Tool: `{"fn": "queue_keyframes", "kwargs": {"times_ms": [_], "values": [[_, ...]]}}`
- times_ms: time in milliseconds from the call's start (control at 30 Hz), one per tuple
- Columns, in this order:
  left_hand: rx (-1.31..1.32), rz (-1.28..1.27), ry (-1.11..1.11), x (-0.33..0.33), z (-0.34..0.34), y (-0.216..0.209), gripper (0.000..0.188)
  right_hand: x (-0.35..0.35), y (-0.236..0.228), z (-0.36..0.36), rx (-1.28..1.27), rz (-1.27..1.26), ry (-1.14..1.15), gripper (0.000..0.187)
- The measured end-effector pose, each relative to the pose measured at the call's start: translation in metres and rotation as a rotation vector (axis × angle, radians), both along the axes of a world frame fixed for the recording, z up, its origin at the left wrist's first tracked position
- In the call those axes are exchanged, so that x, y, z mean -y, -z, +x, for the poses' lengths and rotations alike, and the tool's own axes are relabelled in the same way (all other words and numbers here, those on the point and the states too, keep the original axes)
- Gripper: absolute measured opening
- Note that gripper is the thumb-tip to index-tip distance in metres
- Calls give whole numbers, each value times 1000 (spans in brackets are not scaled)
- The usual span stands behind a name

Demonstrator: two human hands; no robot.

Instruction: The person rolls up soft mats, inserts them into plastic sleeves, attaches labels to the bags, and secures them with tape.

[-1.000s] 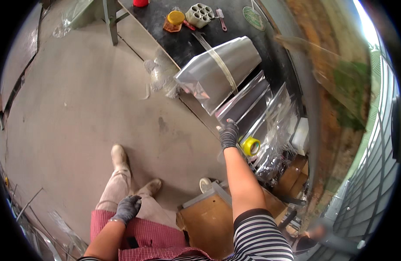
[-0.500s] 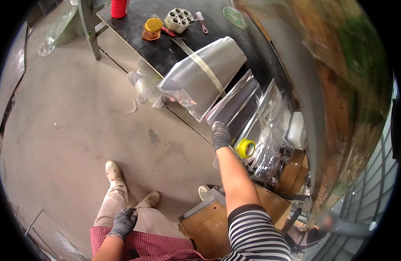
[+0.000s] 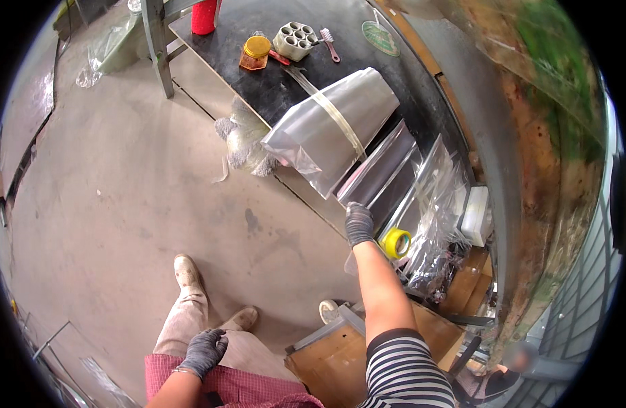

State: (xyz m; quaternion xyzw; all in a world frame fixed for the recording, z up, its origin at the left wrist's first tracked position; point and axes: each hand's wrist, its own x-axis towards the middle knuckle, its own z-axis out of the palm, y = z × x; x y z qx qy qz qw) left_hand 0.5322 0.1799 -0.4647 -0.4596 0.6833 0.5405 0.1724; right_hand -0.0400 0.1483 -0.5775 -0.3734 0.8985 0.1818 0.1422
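My right hand (image 3: pixel 360 224), in a grey glove, is at the near edge of the black table (image 3: pixel 320 85). Its fingers are closed on the end of a stack of clear plastic bags (image 3: pixel 388 163); the fingertips are partly hidden. A yellow tape roll (image 3: pixel 396 243) lies just right of that wrist. Beyond the hand is a larger pile of silvery plastic bags (image 3: pixel 343 119), with a pale strip across it. My left hand (image 3: pixel 205 350), also gloved, hangs over my lap by the red checked cloth (image 3: pixel 165 372). Its fingers are loosely curled, and nothing shows in them.
An amber jar with a yellow lid (image 3: pixel 256 51), a holder with round holes (image 3: pixel 296 41), a brush (image 3: pixel 330 45) and a red cylinder (image 3: pixel 204 17) stand farther along the table. Crumpled film (image 3: pixel 435 224) and a cardboard box (image 3: pixel 333 360) are at right. Another person (image 3: pixel 500 381) sits lower right.
The whole view has shifted, so the table and its things appear slightly lower and to the right. My right hand stays at the bag stack; my left hand is slightly farther right over my lap.
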Motion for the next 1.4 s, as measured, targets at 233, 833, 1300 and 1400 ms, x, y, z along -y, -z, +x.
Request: {"fn": "queue_keyframes", "kwargs": {"times_ms": [233,833,1300,1400], "values": [[-21,17,28,0,-9,-2,31,-57,10,-47,179,-673,207,11],[1,20,45,-3,-23,5,34,-6,-95,-16,261,-901,127,12],[-20,22,126,-5,-28,12,33,41,-179,-75,306,-1062,110,24],[16,38,112,-10,-27,9,34,62,-231,-47,-16,-1135,-51,30]]}}
